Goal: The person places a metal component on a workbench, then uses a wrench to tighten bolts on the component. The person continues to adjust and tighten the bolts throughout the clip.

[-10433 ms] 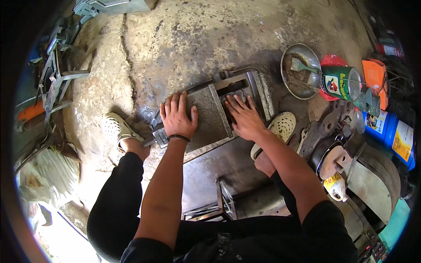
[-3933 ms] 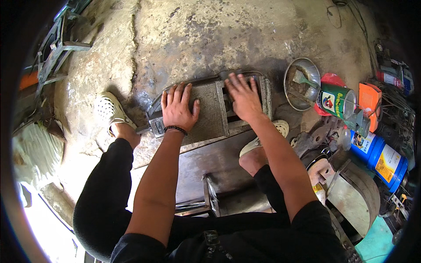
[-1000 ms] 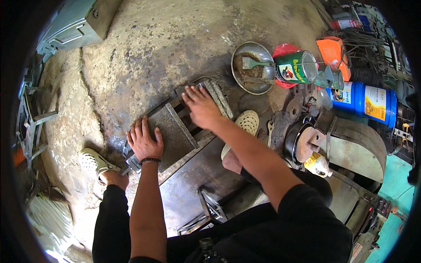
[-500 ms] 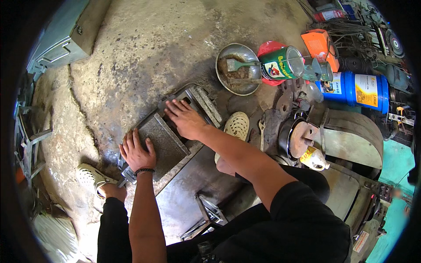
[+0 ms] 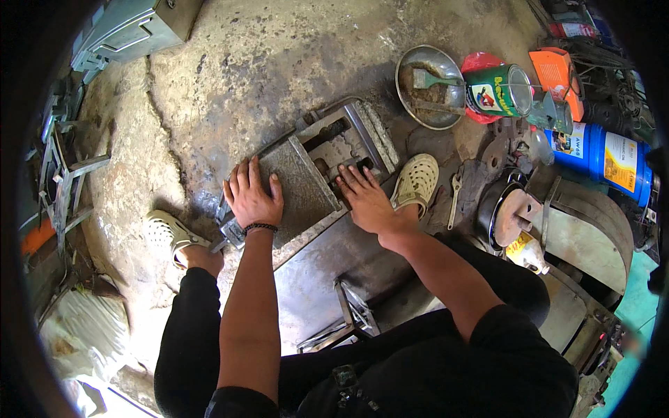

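Observation:
In front of me lies a grimy grey metal housing, tilted across the view. A flat metal plate covers its left part, while its right part is an open recess with dark holes inside. My left hand rests palm down on the plate, fingers stretched out near its far left edge. At the recess, my right hand lays its extended fingertips on the near rim and grips nothing. The housing sits on a smooth metal surface between my legs.
Beyond the housing to the right are a metal bowl with a brush, a green can, blue buckets and an orange machine. A wrench lies near my right shoe. Metal stands line the left.
My right hand has drawn back from the recess's far side to its near rim, uncovering the recess. My left hand stays on the plate. The whole view has shifted.

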